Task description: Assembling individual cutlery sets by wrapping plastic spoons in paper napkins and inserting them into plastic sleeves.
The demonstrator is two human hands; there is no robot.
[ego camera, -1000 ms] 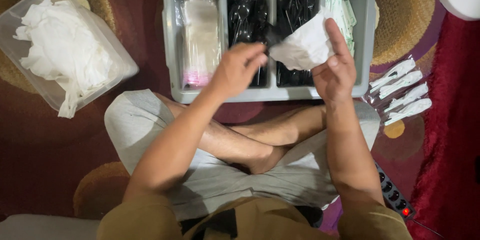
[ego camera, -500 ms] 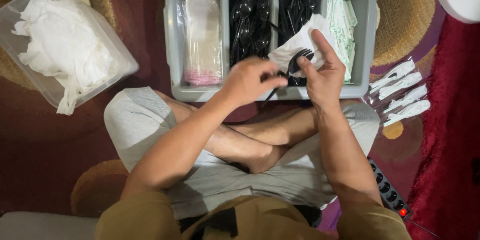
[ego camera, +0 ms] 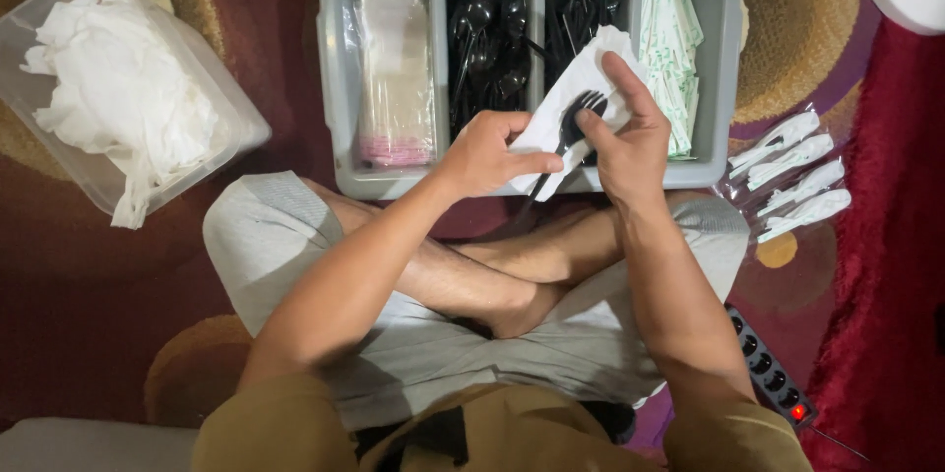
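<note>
A person sits cross-legged before a gray 4-compartment tray (ego camera: 340, 88), both hands just in front of its near wall. The left hand (ego camera: 487, 152) and right hand (ego camera: 625, 142) are closed on a white napkin (ego camera: 576, 88) and black plastic fork (ego camera: 571, 127). A clear napkin bin (ego camera: 212, 103) sits left of the tray, wrapped cutlery packets (ego camera: 797, 172) right.

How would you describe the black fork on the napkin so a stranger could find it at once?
Start at the grey tray at the top. At its front edge, the left hand and right hand hold a white napkin. The fork lies on it, the only black utensil outside the tray's compartments.
</note>
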